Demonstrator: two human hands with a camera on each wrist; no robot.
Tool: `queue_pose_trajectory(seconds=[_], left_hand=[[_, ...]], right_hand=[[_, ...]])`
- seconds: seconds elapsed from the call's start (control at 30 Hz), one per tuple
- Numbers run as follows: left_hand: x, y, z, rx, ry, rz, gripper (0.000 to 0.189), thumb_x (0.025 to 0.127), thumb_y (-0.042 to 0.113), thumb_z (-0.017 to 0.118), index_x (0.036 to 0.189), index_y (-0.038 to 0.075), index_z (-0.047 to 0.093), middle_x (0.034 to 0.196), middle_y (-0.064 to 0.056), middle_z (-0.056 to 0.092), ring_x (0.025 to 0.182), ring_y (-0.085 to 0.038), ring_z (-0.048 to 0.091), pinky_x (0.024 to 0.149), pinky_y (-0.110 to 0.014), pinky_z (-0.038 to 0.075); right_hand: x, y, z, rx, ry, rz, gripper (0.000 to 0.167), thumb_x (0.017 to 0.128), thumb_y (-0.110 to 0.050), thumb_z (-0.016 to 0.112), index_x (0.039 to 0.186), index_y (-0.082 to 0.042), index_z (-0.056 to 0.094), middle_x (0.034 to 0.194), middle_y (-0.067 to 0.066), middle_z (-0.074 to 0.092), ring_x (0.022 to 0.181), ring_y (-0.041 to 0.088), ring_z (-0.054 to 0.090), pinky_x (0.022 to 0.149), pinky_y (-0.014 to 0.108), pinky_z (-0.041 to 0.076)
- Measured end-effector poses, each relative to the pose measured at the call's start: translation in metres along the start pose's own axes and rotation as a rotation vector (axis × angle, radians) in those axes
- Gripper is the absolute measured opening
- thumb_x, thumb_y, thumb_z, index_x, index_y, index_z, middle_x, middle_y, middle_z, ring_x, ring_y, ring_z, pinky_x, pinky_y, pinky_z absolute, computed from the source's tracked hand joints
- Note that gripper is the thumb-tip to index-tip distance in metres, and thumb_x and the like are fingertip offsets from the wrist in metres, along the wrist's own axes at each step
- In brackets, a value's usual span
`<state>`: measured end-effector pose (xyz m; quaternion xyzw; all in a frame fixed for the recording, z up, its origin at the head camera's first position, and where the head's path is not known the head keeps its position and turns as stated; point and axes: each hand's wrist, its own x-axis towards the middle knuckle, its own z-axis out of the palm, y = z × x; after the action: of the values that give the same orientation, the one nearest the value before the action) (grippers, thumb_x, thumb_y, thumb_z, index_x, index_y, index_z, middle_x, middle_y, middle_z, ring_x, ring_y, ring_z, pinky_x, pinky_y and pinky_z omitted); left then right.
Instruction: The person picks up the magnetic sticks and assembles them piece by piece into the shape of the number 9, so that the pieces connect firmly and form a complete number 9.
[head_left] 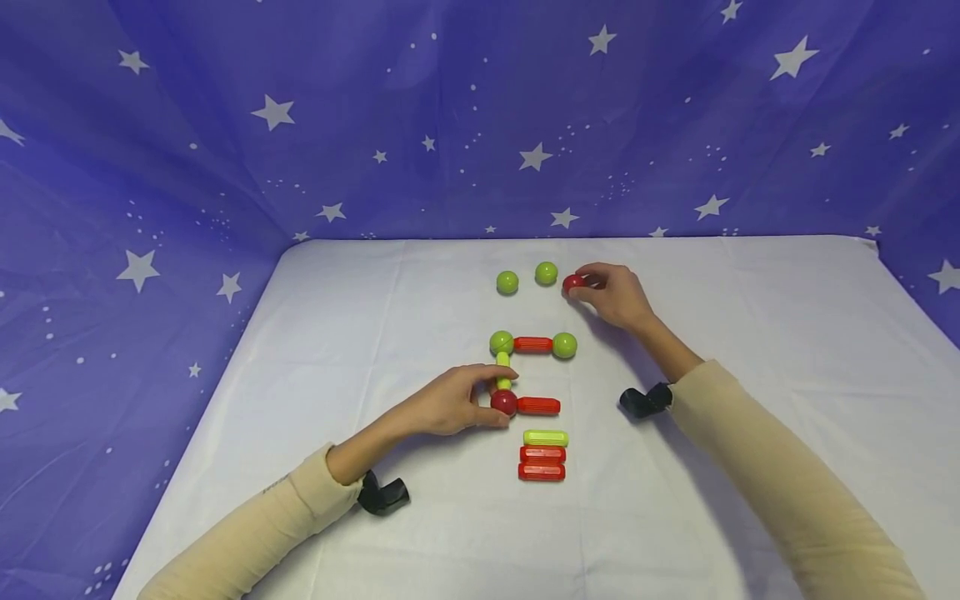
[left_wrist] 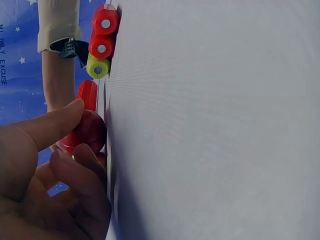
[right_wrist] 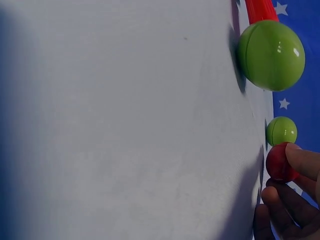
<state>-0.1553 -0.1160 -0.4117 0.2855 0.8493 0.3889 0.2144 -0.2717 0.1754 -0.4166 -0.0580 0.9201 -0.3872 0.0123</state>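
Observation:
My left hand (head_left: 453, 402) holds a dark red ball (head_left: 504, 403) between thumb and fingers at the near corner of a joined shape. From that ball a red rod (head_left: 538, 406) points right, and a yellow-green rod (head_left: 503, 360) runs away to a green ball (head_left: 502, 342). Another red rod (head_left: 533, 343) links this green ball to a second green ball (head_left: 565, 345). Farther back, my right hand (head_left: 615, 296) pinches a loose red ball (right_wrist: 280, 162) by thumb and fingertips. In the left wrist view, the thumb (left_wrist: 60, 122) lies against the dark red ball.
Two loose green balls (head_left: 507, 282) (head_left: 546, 272) lie at the back, left of the right hand. Nearer the front, a yellow-green rod (head_left: 546, 437) and two red rods (head_left: 542, 472) lie side by side on the white tablecloth (head_left: 712, 517). A starry blue cloth (head_left: 480, 108) hangs behind.

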Motion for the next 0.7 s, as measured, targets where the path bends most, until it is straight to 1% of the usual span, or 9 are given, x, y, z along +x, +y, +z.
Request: queue_pose_trajectory(seconds=[0.1, 0.37, 0.6, 0.7], left_hand=[[0.000, 0.000, 0.000, -0.001, -0.001, 0.003, 0.057, 0.083, 0.019, 0.081, 0.135, 0.012, 0.058, 0.104, 0.001, 0.057, 0.089, -0.019, 0.050, 0.074, -0.031, 0.042], [0.000, 0.000, 0.000, -0.006, -0.007, 0.001, 0.056, 0.084, 0.020, 0.081, 0.134, 0.012, 0.058, 0.103, 0.001, 0.056, 0.084, -0.019, 0.050, 0.070, -0.029, 0.042], [0.000, -0.002, 0.000, -0.004, -0.005, 0.000, 0.056, 0.083, 0.020, 0.081, 0.134, 0.012, 0.059, 0.103, 0.001, 0.057, 0.080, -0.018, 0.051, 0.070, -0.029, 0.043], [0.000, -0.002, 0.000, -0.007, -0.006, 0.000, 0.056, 0.083, 0.020, 0.081, 0.134, 0.012, 0.059, 0.104, 0.001, 0.056, 0.080, -0.018, 0.051, 0.070, -0.029, 0.043]], right_hand=[[-0.003, 0.000, -0.001, -0.008, -0.008, -0.014, 0.039, 0.092, -0.015, 0.071, 0.126, 0.000, 0.063, 0.115, 0.021, 0.066, 0.100, 0.033, 0.061, 0.080, 0.040, 0.046], [-0.014, -0.001, -0.002, -0.006, -0.020, -0.079, 0.037, 0.091, -0.016, 0.071, 0.124, 0.000, 0.064, 0.111, 0.020, 0.067, 0.096, 0.032, 0.063, 0.079, 0.039, 0.045], [-0.026, -0.007, -0.005, 0.001, -0.002, -0.118, 0.035, 0.090, -0.016, 0.072, 0.121, -0.002, 0.066, 0.108, 0.018, 0.068, 0.083, 0.028, 0.060, 0.067, 0.035, 0.044], [-0.033, -0.010, -0.007, 0.009, -0.004, -0.126, 0.035, 0.089, -0.016, 0.073, 0.121, -0.003, 0.067, 0.106, 0.015, 0.068, 0.082, 0.027, 0.058, 0.066, 0.036, 0.043]])
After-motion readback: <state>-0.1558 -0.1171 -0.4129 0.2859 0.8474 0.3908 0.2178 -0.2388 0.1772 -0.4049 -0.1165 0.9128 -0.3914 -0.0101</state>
